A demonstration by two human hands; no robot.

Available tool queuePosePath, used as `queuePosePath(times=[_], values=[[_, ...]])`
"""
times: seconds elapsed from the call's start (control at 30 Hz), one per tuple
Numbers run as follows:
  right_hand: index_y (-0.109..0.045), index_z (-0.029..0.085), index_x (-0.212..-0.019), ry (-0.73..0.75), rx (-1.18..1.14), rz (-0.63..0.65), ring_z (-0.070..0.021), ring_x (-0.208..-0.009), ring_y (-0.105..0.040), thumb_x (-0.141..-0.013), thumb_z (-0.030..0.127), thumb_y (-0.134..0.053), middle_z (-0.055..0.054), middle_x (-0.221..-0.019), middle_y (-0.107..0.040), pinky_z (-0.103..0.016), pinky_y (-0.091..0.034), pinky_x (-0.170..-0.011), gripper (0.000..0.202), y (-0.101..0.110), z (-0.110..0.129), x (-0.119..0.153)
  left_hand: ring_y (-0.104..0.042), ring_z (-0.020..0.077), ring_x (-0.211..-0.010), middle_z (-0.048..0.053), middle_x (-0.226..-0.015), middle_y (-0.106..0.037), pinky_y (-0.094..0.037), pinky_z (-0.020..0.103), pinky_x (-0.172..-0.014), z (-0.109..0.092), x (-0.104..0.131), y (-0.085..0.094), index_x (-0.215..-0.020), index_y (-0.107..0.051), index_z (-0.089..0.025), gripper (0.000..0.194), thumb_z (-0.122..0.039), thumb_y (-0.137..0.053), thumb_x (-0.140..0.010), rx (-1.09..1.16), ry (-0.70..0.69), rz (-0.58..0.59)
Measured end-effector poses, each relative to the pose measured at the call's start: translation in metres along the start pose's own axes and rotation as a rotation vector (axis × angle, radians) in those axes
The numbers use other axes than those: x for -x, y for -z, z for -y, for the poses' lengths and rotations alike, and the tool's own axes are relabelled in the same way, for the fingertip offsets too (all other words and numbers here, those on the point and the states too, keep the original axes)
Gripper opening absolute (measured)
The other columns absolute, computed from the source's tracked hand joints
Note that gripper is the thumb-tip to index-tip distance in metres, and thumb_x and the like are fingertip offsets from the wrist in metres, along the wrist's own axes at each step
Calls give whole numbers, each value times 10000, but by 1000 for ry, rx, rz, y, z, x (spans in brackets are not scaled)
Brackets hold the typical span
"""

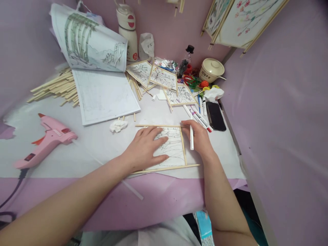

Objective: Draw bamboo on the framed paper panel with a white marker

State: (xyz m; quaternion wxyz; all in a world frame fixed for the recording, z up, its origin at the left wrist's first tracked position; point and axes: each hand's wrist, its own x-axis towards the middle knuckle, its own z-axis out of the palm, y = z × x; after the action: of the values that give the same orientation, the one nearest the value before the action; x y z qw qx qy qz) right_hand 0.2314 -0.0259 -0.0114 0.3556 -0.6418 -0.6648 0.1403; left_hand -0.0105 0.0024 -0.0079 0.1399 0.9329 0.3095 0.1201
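Observation:
A drawing panel (171, 158) with thin black lines on white paper, edged by wooden sticks, lies flat in front of me. My left hand (143, 148) rests on it with the fingers spread and covers its left part. At the panel's upper right corner, my right hand (198, 136) is curled around a white marker pen (191, 136). That pen stands nearly upright in the picture, beside the panel's right stick. The pen's tip is too small to make out. The right fingertips are close to the top stick of the frame.
A pink glue gun (53, 136) lies left, its long glue stick passing under my left forearm. Behind are a sketch pad (105, 97), wooden sticks (57, 87), crumpled tissue (118, 126), framed drawings (164, 78), loose markers (201, 120), a phone (216, 116), a lidded pot (211, 70) and a bottle (128, 34).

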Motion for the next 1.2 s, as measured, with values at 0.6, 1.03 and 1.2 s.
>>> queuePosePath(times=[0.6, 1.03, 1.2], values=[[-465, 245, -879, -297, 127, 348, -149, -654, -536, -770, 218, -536, 30, -739, -615, -267, -375, -603, 133, 41, 11, 19, -638, 240, -996, 71, -1023, -718, -476, 407, -841, 2, -2, 4, -863, -674, -181, 181, -270, -526, -916, -35, -1, -378], [-476, 242, -833, -311, -26, 366, -134, -619, -527, -833, 364, -592, 34, -739, -639, -260, -370, -589, 168, 37, 24, 20, -570, 283, -1133, 101, -1193, -644, -453, 461, -963, 7, -5, 0, -1068, -665, -176, 279, -358, -571, -880, -43, 110, -198], [-522, 238, -845, -304, -177, 409, -146, -643, -556, -885, 350, -507, 27, -706, -627, -265, -401, -604, 119, 33, 28, 21, -545, 285, -1182, 102, -1242, -619, -413, 483, -1015, 8, -5, 0, -1149, -639, -204, 359, -397, -597, -849, -13, 83, -170]])
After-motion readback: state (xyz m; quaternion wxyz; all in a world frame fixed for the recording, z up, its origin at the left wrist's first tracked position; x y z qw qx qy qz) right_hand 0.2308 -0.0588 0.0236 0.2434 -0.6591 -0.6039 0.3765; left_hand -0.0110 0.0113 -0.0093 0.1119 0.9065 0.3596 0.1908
